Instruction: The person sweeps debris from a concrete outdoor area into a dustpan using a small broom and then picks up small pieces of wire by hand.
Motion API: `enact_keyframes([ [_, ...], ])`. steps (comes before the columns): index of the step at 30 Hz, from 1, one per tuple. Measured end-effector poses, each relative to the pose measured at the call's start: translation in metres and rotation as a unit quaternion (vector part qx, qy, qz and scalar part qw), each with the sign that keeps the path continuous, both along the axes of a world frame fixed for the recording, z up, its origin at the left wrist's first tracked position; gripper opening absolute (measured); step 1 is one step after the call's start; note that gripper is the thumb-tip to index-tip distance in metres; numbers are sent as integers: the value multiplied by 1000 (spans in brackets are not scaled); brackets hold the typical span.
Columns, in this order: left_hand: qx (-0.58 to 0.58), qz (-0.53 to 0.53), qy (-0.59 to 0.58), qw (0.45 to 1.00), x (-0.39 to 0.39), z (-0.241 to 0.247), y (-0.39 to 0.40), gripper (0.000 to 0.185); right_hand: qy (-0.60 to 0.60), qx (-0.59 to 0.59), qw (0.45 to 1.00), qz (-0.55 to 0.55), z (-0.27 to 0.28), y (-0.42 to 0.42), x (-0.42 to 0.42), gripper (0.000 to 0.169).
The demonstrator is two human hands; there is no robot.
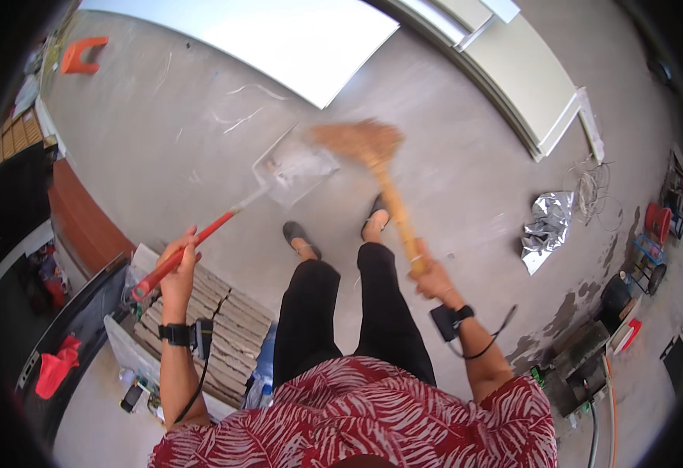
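My left hand [178,263] grips the red handle [215,227] of a long-handled dustpan. The dustpan's pale pan [294,196] rests at floor level ahead of my feet, with some light debris [291,167] that looks to lie in it. In my right hand [435,279] is the yellowish handle [398,216] of a straw broom. The brown bristle head [359,139] fans out just beyond the pan's right side and is blurred. Whether the bristles touch the pan or the floor I cannot tell.
Large white panels [294,47] and cream panels [517,76] lie ahead. Crumpled silver foil [549,225] and coiled wire [590,193] are on the concrete floor at right. Stacked grey slabs [212,327] stand close by my left leg. An orange stool [78,55] is far left.
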State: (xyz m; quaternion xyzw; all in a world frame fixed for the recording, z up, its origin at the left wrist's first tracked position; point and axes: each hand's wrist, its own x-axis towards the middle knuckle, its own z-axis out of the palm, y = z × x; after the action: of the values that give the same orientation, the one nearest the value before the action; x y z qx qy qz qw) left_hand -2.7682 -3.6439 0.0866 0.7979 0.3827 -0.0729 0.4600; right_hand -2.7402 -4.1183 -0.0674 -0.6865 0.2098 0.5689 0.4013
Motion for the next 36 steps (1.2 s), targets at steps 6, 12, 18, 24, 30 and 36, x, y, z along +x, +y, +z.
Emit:
enact_keyframes([
  [6,8,-39,-10,999,3,1,2,14,-55,-54,975,-206,-69,14,64,71],
  [12,58,-183,-63,979,25,-5,4,11,-103,-11,987,-125,-135,152,-81,75],
  [18,12,-192,-137,972,16,-3,37,10,62,67,991,-93,2,169,-74,90],
  [24,-23,-124,-68,990,-11,0,136,11,59,0,941,-333,49,121,-138,85],
  [30,-115,35,-67,991,-76,52,191,14,72,45,767,-637,-16,122,-137,32],
  [36,-11,142,-78,987,-149,102,210,19,59,9,730,-681,-97,286,-51,21],
])
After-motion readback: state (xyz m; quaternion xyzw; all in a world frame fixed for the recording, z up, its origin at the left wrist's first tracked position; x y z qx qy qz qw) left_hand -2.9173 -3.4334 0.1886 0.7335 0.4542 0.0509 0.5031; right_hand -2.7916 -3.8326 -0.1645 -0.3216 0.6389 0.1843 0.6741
